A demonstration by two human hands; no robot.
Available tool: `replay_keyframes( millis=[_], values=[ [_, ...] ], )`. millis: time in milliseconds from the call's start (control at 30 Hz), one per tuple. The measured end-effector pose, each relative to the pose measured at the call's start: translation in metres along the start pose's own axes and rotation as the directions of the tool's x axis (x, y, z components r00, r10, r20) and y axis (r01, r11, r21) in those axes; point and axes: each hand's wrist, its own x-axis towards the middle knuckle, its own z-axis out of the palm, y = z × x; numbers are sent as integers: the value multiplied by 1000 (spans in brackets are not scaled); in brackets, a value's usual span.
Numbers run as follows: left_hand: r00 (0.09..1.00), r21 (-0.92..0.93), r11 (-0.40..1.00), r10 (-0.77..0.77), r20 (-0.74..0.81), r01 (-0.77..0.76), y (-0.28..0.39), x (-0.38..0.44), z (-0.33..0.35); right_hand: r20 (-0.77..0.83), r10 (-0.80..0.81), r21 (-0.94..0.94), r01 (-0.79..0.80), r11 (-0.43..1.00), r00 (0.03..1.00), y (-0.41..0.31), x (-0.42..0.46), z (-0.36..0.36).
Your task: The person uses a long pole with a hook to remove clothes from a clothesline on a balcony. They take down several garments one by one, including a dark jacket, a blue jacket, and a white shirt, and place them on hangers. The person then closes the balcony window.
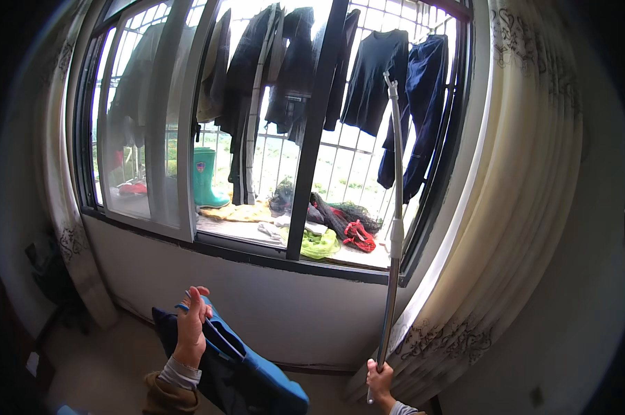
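Note:
My left hand point(192, 324) grips a clothes hanger point(221, 334) low in front of the wall. A blue and navy garment point(263, 373) hangs from that hanger, its lower part cut off by the picture's bottom edge. At the lower right, my right hand point(380, 379) is closed around the bottom of a metal telescopic clothes pole point(388, 306). The pole stands nearly upright, and its forked white tip point(391, 85) overlaps a dark long-sleeved top point(377, 78) hanging beyond the window. Whether the fork touches that top, I cannot tell.
Dark trousers point(421, 114) and other clothes hang outside, before white window bars. On the ledge are a green rubber boot point(206, 179), black netting point(338, 215) and a lime-green cloth point(320, 244). A dark window frame post point(315, 145) and a patterned curtain point(525, 181) flank the pole.

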Motion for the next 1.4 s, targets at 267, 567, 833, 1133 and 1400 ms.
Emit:
replay_keyframes(
  millis=[267,567,833,1133,1400],
  values=[
    [877,115,990,-127,464,82,30,-25,49,-6,-179,-107,178,978,984,-55,26,15],
    [658,186,903,-412,630,387,14,-38,44,302,-19,281,-70,957,953,-125,49,59],
    [711,127,854,-494,501,504,9,-31,48,487,55,308,-231,923,871,-142,91,137],
    [705,165,818,-562,432,551,9,-15,75,527,7,287,-186,940,850,-108,85,157],
    [669,184,795,-591,450,578,-10,-5,87,475,-1,275,-148,950,880,-79,93,146]
  ],
)
